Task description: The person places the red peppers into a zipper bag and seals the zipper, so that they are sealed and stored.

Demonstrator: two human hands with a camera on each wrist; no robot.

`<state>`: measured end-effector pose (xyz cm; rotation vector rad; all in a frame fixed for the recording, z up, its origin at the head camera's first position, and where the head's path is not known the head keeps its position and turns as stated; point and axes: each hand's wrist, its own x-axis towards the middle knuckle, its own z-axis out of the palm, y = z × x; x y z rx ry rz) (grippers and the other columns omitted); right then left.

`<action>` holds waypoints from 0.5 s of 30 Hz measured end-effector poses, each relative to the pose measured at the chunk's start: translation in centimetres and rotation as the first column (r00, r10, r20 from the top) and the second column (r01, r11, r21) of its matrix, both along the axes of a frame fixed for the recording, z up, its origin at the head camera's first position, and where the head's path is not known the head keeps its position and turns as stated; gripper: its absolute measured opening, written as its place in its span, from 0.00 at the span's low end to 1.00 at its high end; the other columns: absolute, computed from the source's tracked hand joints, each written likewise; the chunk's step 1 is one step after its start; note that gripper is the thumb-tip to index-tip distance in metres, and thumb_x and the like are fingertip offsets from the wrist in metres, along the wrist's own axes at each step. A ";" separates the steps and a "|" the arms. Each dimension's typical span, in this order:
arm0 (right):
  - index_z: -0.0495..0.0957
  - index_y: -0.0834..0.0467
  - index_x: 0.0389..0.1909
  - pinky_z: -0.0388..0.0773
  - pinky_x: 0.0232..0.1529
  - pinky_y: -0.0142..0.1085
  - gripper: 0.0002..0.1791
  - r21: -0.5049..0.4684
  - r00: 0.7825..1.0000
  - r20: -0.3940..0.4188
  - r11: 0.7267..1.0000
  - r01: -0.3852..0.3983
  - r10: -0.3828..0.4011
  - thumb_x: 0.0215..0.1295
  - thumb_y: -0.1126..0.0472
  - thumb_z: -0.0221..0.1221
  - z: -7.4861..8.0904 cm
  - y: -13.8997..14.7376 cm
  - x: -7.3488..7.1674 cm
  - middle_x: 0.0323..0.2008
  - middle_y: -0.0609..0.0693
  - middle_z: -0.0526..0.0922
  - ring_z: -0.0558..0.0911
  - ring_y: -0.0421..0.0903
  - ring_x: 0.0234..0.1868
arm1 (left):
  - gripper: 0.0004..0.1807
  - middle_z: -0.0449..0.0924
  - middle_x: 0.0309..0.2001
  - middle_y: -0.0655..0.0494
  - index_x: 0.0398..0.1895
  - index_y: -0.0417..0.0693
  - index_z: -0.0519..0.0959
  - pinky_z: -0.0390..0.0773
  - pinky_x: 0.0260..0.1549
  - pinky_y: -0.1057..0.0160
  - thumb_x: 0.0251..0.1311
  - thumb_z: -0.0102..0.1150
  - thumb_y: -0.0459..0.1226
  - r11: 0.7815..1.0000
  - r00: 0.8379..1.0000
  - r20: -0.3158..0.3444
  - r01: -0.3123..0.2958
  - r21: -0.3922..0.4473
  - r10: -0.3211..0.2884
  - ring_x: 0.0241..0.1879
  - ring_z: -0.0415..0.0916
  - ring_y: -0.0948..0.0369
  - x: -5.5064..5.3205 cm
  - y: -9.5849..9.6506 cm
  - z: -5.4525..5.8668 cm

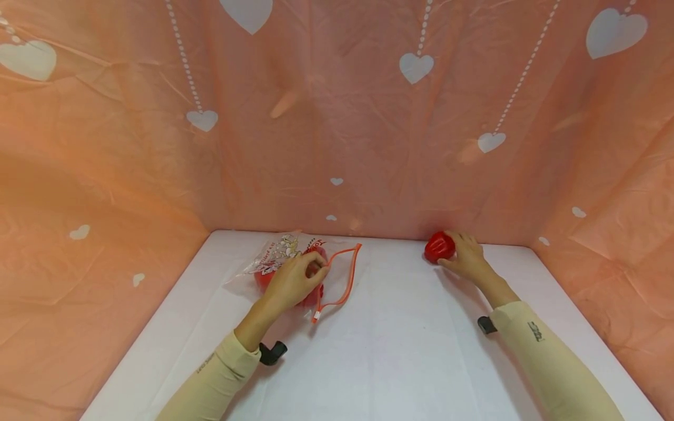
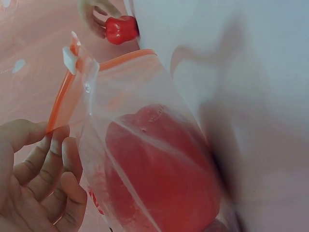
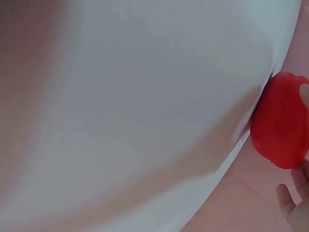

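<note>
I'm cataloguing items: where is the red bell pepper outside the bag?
In the head view, the red bell pepper is right of centre, in the right hand by the far edge of the white table, right of the clear plastic bag.

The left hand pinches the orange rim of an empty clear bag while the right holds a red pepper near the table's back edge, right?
Not quite: the clear bag isn't empty; the left wrist view shows a red object inside. The rest stands: left hand pinching the orange rim, right hand holding the red pepper.

Pale beige sleeves (image 1: pixel 555 368), small dark printed markings (image 1: pixel 536 331) near the cuffs (image 1: pixel 239 355), a black fitting (image 1: pixel 272 354) beside each
</note>
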<state>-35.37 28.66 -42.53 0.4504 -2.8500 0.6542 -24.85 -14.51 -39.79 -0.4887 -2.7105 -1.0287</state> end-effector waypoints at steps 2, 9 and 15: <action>0.63 0.71 0.75 0.58 0.68 0.73 0.42 0.005 1.000 -0.014 1.000 0.010 -0.010 0.65 0.63 0.72 0.1 0.0 0.1 0.69 0.76 0.67 0.61 0.75 0.71 | 0.04 0.86 0.35 0.62 0.42 0.54 0.85 0.80 0.41 0.58 0.72 0.69 0.42 1.000 1.000 -0.002 0.003 0.000 -0.003 0.36 0.79 0.62 0.0 0.0 0.0; 0.64 0.77 0.73 0.58 0.68 0.70 0.40 0.008 0.999 -0.028 0.999 0.038 -0.038 0.66 0.66 0.70 0.3 0.0 0.6 0.65 0.78 0.67 0.62 0.76 0.68 | 0.04 0.86 0.35 0.62 0.42 0.54 0.85 0.80 0.40 0.58 0.72 0.69 0.42 1.000 1.000 -0.004 0.004 -0.002 -0.004 0.36 0.79 0.63 0.0 0.0 0.0; 0.68 0.79 0.67 0.60 0.67 0.68 0.35 -0.012 0.996 -0.075 0.999 0.048 -0.049 0.64 0.68 0.70 0.1 0.3 0.5 0.61 0.78 0.70 0.65 0.76 0.65 | 0.04 0.86 0.35 0.62 0.41 0.54 0.85 0.80 0.39 0.58 0.71 0.70 0.42 1.000 1.000 -0.008 0.003 -0.002 -0.003 0.35 0.79 0.63 0.0 0.0 0.1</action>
